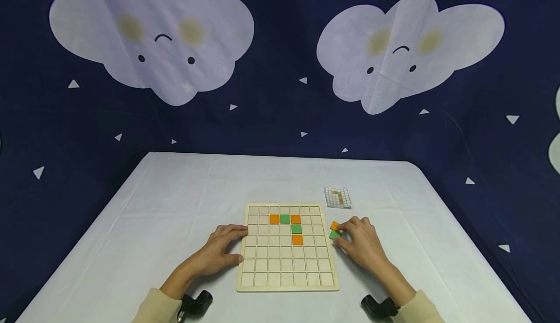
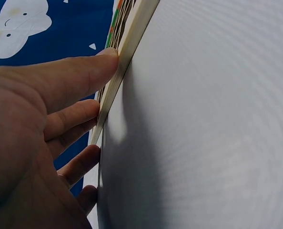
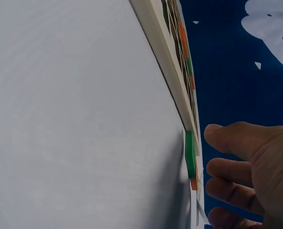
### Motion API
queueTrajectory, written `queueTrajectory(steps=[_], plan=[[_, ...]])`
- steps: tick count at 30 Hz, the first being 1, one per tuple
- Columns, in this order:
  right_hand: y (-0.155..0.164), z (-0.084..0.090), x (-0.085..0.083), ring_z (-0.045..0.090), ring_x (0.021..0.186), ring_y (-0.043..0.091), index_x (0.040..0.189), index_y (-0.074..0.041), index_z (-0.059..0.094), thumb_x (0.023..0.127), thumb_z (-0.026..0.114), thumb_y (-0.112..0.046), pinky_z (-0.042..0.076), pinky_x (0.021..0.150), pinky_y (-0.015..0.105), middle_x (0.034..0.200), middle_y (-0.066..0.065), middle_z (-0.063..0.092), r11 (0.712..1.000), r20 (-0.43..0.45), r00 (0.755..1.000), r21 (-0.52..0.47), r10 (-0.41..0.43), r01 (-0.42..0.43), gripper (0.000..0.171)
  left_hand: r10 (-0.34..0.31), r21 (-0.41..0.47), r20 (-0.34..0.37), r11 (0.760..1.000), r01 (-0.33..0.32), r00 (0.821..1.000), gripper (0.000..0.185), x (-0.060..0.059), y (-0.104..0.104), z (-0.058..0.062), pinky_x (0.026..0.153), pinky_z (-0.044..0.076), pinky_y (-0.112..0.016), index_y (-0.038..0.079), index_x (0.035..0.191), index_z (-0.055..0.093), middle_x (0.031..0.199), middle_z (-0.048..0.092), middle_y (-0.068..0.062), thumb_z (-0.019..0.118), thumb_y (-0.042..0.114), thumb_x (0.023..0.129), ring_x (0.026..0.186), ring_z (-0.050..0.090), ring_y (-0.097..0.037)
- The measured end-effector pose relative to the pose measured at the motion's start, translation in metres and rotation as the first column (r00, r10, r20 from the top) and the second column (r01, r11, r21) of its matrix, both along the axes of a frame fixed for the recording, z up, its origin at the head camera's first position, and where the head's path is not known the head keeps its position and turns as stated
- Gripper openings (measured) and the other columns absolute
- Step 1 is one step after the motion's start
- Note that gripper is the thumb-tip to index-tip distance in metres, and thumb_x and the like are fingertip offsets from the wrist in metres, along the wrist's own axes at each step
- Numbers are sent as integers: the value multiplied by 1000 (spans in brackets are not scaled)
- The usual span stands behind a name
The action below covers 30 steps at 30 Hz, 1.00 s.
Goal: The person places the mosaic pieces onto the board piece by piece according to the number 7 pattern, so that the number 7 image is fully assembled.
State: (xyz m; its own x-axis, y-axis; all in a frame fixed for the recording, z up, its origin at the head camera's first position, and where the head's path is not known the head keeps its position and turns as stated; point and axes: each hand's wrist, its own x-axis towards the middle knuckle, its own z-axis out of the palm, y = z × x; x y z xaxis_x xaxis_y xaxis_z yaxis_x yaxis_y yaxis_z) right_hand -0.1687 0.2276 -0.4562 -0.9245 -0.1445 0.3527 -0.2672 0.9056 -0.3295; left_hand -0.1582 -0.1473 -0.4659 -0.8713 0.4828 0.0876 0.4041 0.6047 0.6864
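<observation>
Fingers of the right hand (image 1: pixel 360 242) are reaching, seemingly not yet pinching, for the green tile (image 1: pixel 334 234) and orange tile (image 1: pixel 334 225) right of the grid board (image 1: pixel 245 284), which the flat left hand (image 1: pixel 220 250) is steadying; lifting one tile cleanly matters.

Grid board (image 1: pixel 287 281): pale wooden tray of square cells, flat on the bench; left hand (image 1: pixel 220 251) rests against its left edge.
Placed tiles: orange (image 1: pixel 274 219), green (image 1: pixel 285 219), orange (image 1: pixel 295 219) in one row; green (image 1: pixel 296 228) and orange (image 1: pixel 297 240) below the last.
Loose orange tile (image 1: pixel 334 225): just right of the board, at the right hand (image 1: pixel 362 245) fingertips.
Loose green tile (image 1: pixel 334 234): beside it, touching the board's edge.
</observation>
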Motion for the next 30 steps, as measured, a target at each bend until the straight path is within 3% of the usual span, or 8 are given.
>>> queueTrajectory(steps=[14, 30], plan=[[7, -5, 0, 45, 77, 16, 91, -9, 73, 67, 80, -27, 34, 71, 33, 84, 1, 64, 999, 47, 998, 3, -45, 45, 30, -2, -1, -1, 1000, 2, 1000, 58, 1, 1, 3, 102, 23, -58, 4, 132, 51, 141, 45, -9, 71, 17, 80, 128, 34, -31], [5, -8, -2, 45, 75, 15, 87, -10, 72, 65, 82, -27, 34, 71, 33, 83, 0, 63, 999, 20, 999, 14, -51, 50, 29, 4, -8, 4, 1000, -4, 1000, 58, 0, 0, 1, 102, 23, -58, 5, 132, 51, 140, 46, -8, 72, 19, 80, 128, 34, -30]])
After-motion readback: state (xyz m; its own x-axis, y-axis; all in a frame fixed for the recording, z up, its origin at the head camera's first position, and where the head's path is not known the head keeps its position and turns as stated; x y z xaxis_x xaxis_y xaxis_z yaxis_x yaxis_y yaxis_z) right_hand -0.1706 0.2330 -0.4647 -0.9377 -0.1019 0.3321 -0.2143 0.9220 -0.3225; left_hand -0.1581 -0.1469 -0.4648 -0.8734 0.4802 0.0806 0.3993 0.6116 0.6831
